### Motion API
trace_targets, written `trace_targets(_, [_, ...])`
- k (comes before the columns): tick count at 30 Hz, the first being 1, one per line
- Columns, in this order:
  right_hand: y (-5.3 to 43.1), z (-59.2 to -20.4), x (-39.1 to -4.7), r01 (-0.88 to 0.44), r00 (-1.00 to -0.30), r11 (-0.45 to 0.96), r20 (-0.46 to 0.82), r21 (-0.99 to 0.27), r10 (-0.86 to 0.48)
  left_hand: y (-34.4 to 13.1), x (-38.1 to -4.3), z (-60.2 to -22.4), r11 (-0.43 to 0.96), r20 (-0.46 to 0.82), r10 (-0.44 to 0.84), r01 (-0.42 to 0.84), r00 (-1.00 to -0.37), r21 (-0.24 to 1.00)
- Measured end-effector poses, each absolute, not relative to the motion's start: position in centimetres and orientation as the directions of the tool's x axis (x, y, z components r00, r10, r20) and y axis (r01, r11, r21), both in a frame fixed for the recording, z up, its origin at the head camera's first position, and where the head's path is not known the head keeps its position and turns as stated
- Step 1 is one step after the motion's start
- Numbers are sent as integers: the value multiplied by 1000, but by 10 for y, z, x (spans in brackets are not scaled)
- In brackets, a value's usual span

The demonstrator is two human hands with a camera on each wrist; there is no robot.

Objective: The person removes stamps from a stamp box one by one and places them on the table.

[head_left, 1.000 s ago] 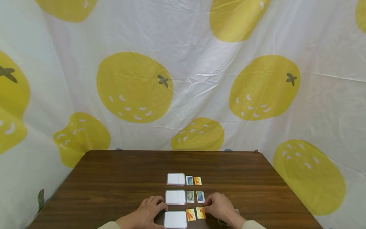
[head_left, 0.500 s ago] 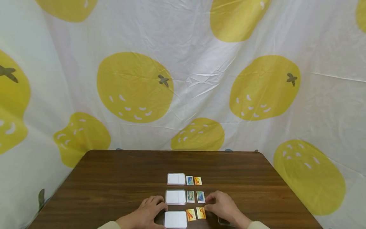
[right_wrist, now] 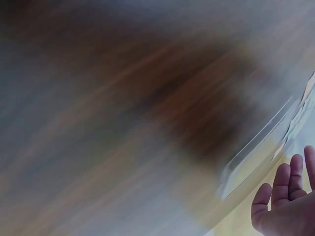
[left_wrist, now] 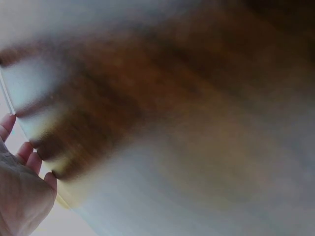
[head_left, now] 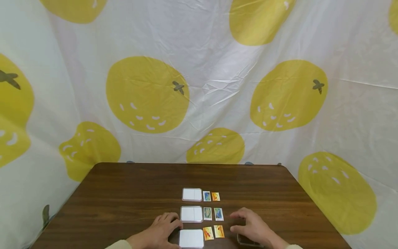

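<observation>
My left hand [head_left: 163, 229] rests on the table at the left of the near white-faced clear case [head_left: 191, 238], its fingertips by the middle case [head_left: 191, 214]. In the left wrist view those fingertips touch the tabletop; no thing is seen gripped. To the right of the near case lie two orange stamp-like pictures [head_left: 219, 231]. A green one [head_left: 207, 213] and a blue one [head_left: 219, 214] lie beside the middle case. My right hand [head_left: 252, 226] hovers apart from them, fingers parted and holding nothing. Under it a clear case [head_left: 245, 241] is partly hidden.
A third white-faced case [head_left: 191, 194] lies farther back, with a blue picture [head_left: 206, 196] and an orange picture [head_left: 216, 196] at its right. All lie on a dark wooden table [head_left: 140, 186]. Behind it hangs a white cloth [head_left: 217, 103] with yellow fruit prints.
My right hand has drawn away rightward from the right orange picture, and its thumb and fingers have parted. The left hand stays where it was.
</observation>
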State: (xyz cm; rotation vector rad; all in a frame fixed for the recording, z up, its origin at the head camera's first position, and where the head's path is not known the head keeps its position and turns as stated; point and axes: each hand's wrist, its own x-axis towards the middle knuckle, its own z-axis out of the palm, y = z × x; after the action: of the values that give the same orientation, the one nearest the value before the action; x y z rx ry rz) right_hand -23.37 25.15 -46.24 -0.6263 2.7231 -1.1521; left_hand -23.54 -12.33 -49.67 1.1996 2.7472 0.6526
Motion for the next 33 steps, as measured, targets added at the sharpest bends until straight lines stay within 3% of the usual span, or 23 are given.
trace_targets(12, [304,-465,-231,-257,-909,623,-34,-739,-415,-121,-233,-493,622,82,700,662,-709,418])
trace_targets(26, [333,-474,-227,-309,-886,715,-83,-627,-456,-121,-234,-495,628,73,694,652,-716,425])
trace_targets(33, [335,-480,-228,-432,-864,744,-2,-510,-504,-121,-234,-493,627,75,696,654,-714,423])
